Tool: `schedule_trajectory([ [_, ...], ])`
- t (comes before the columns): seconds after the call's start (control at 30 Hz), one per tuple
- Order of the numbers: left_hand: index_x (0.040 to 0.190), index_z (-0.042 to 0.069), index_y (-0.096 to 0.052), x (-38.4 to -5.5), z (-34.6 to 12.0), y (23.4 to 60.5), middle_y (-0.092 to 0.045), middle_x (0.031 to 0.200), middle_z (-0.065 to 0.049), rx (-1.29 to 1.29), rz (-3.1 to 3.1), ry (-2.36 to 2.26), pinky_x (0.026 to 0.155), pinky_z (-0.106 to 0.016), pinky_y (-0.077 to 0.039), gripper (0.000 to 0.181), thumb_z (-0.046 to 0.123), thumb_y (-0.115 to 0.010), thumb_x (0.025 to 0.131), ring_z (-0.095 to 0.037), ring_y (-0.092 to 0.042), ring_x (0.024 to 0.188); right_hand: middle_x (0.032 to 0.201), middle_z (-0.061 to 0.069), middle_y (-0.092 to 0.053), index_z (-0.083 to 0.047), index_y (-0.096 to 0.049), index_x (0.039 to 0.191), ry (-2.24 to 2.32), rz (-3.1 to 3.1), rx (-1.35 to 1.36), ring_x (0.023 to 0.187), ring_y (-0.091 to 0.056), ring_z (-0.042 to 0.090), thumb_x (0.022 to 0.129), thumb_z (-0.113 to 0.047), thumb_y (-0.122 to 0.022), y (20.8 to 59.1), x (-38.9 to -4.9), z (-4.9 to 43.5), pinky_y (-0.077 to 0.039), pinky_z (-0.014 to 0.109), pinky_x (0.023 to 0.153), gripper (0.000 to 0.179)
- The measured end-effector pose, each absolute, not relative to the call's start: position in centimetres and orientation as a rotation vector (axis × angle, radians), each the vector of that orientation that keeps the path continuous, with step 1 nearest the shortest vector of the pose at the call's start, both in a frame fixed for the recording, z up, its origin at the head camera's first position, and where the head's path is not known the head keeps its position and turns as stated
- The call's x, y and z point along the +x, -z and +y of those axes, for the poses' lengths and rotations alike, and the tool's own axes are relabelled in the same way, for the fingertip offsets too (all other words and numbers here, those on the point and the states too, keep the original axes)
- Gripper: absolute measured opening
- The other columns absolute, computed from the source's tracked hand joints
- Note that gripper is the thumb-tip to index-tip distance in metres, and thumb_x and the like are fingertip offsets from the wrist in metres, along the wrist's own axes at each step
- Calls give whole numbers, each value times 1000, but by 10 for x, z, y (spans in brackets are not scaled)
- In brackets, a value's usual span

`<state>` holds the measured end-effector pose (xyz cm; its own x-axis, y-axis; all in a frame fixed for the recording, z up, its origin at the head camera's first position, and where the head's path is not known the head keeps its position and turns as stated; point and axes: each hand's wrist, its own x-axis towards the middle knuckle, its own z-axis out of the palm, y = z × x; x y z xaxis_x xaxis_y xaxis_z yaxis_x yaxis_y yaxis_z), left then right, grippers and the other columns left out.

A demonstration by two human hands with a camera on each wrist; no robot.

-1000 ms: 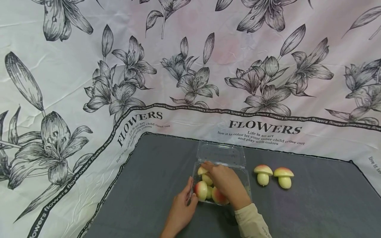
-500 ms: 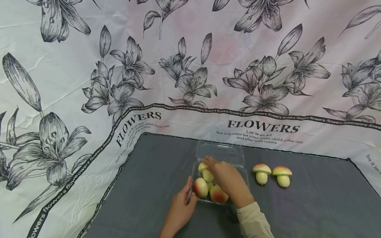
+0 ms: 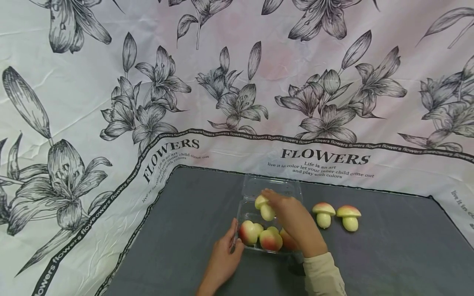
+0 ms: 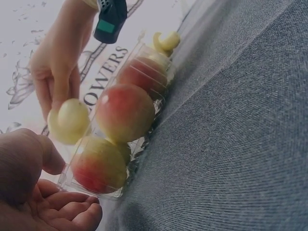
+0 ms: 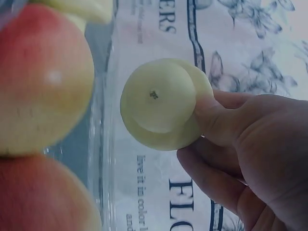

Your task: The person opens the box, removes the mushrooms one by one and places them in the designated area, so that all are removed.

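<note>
My right hand (image 3: pixel 294 220) pinches a pale yellow toy mushroom (image 3: pixel 267 212) between thumb and fingers, above the back of a clear plastic clamshell box (image 3: pixel 249 209). In the right wrist view the held mushroom (image 5: pixel 161 98) shows its round stem end, with a small dark mark. Thumb and fingers of my left hand (image 4: pixel 48 192) grip the box's left side wall. Along the front of the box lie three mushrooms with red-and-yellow caps, the left one (image 3: pixel 248 232), the middle one (image 3: pixel 270 239) and the right one (image 3: pixel 289 240), which my right forearm partly hides.
The box's transparent lid (image 3: pixel 255 186) is folded back toward the rear edge of the dark grey table (image 3: pixel 192 213). Two more mushrooms, one (image 3: pixel 324 215) beside the other (image 3: pixel 349 218), lie right of the box. A flower-printed cloth (image 3: pixel 229 152) hangs behind.
My right hand has raised the mushroom from the back left of the box and moved it rightward. The left hand keeps its grip on the box wall.
</note>
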<state>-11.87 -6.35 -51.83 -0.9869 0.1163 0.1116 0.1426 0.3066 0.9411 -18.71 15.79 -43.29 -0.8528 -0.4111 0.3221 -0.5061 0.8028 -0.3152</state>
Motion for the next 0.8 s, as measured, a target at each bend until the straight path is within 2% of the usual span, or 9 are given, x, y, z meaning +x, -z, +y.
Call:
schedule_trajectory([
  [0.13,163,-2,-33,-118,-65,518,-44,162,-16,-248,-2539,1802,113,-41,-49,64,9,-53,103,-27,-49,145,146,12,-65,-13,-64,147,-668,-2707,683,76,-72,27,104,-6,-64,433,-187,170,-54,32,58,43],
  [0.2,163,-2,-33,-118,-65,518,-45,162,-17,-249,-2546,1793,112,-42,-50,64,10,-53,103,-27,-50,144,145,13,-65,-12,-64,148,-696,-2686,677,87,-75,31,104,-8,-64,433,-186,176,-60,36,67,43],
  [0.33,163,-2,-32,-119,-66,518,-42,163,-16,-261,-2549,1799,113,-42,-50,64,9,-53,103,-27,-48,145,145,17,-65,-9,-63,148,-740,-2649,664,98,-75,38,105,-8,-63,433,-184,185,-62,41,74,44],
  [0.43,163,-3,-32,-119,-66,518,-40,164,-16,-271,-2544,1811,113,-42,-49,64,8,-53,103,-28,-47,146,146,18,-63,-10,-62,150,-782,-2636,649,89,-74,39,106,-7,-62,433,-183,192,-56,39,65,44],
  [0.53,163,-3,-32,-118,-66,517,-40,165,-16,-270,-2542,1820,113,-41,-49,65,7,-53,102,-27,-46,147,146,17,-63,-13,-62,150,-787,-2623,615,88,-75,37,106,-7,-61,432,-181,199,-57,40,65,44],
  [0.63,163,-2,-32,-118,-66,517,-40,165,-15,-253,-2547,1819,114,-41,-49,65,8,-53,102,-27,-46,147,144,16,-65,-15,-64,149,-757,-2604,582,73,-72,26,106,-5,-61,431,-180,206,-55,38,62,44],
  [0.7,163,-2,-32,-118,-66,516,-41,165,-14,-241,-2552,1821,114,-41,-48,65,8,-53,103,-27,-46,147,144,15,-65,-15,-65,147,-740,-2593,556,58,-59,14,105,-3,-61,431,-180,211,-49,34,59,44],
  [0.77,163,-2,-32,-117,-66,516,-41,164,-15,-243,-2548,1816,114,-42,-48,65,8,-54,102,-29,-46,147,142,15,-66,-14,-67,145,-721,-2568,545,55,-52,10,104,0,-62,430,-179,216,-44,32,58,44],
  [0.8,163,-2,-32,-117,-66,516,-41,164,-15,-241,-2546,1815,114,-42,-48,65,7,-54,102,-28,-46,147,141,14,-67,-13,-68,144,-714,-2547,540,57,-56,12,103,2,-63,430,-178,219,-44,31,58,44],
])
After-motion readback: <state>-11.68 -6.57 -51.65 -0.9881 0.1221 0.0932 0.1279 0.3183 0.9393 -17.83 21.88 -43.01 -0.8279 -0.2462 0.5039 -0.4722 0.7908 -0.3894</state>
